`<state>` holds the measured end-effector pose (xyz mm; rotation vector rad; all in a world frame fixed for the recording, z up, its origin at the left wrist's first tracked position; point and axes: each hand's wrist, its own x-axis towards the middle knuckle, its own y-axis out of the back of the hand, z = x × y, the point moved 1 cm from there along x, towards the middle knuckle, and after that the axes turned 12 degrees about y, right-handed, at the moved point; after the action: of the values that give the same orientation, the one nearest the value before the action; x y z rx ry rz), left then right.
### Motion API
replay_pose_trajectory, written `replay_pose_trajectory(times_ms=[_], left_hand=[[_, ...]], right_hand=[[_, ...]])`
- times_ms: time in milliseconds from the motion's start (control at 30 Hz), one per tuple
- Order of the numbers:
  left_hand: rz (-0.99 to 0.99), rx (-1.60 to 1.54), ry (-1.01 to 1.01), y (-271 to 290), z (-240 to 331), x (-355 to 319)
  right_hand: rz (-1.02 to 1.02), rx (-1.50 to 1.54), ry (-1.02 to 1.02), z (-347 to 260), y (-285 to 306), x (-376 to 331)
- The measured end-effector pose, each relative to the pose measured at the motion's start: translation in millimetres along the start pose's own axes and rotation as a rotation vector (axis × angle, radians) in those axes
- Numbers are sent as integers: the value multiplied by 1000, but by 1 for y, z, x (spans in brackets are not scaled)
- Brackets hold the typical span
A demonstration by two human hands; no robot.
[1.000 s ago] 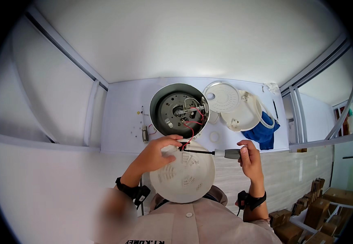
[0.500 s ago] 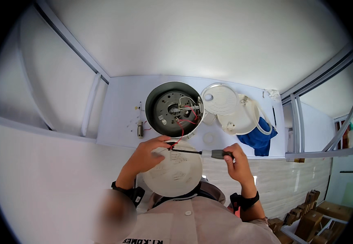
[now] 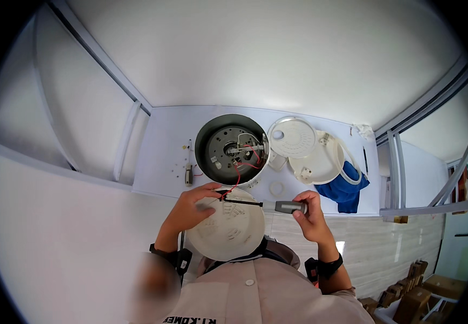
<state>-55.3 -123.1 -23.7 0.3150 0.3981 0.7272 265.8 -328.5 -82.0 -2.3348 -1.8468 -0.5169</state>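
Your right hand point(image 3: 310, 215) has its fingers wrapped tight round the grey handle of a screwdriver point(image 3: 269, 206), shaft running left. Your left hand point(image 3: 195, 205) pinches the tip end, fingers together, over a round white base plate point(image 3: 228, 232) held near your chest. Red wires point(image 3: 240, 174) run up to the open appliance body point(image 3: 233, 149) on the white table point(image 3: 158, 151), farther out. White lid parts point(image 3: 299, 146) and a blue cloth point(image 3: 344, 189) lie right.
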Motion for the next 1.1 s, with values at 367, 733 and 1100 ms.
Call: replay_pose_trajectory(times_ms=[367, 733, 1100], left_hand=[[15, 22, 44, -2, 4, 3], [7, 40, 3, 1, 10, 6], [0, -18, -3, -1, 6, 11]], right_hand=[[7, -299, 118, -31, -6, 23], [11, -110, -472, -19, 3, 13], [-25, 11, 93, -6, 8, 15]])
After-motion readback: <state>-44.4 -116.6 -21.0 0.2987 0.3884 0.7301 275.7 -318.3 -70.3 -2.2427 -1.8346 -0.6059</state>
